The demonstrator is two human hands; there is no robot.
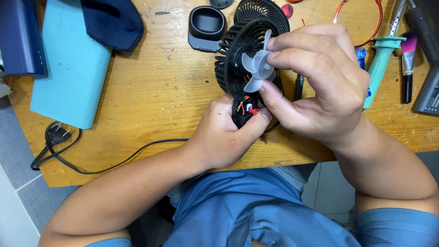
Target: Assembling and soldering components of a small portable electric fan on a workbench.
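My left hand (224, 132) is wrapped around the black handle (240, 118) of a small hand fan, grip pressed closed on it, with the handle's open end showing red, yellow and black wires (247, 108) and small parts just above my thumb. The fan's long axis runs from that handle near me up and away across the surface (155, 91), so the round black ribbed housing (231, 59) sits at the far end, its open face turned up toward me and slightly to the right. My right hand (320, 87) comes in from the right, and its grip pinches the pale grey propeller (257, 64) between thumb below and fingertips above; the blades sit at the middle of the housing, one pointing far, one pointing near, one to the left. Just beyond the housing lies a second black grille (263, 11), and left of that a black oval part (206, 25). Far left on the surface are a light blue block (68, 68) and a dark blue cloth (112, 23). A black cord with plug (57, 137) trails along the near left edge. To the right lie a teal-handled tool (382, 64), a pink-tipped brush (407, 64) and a red wire ring (361, 23).
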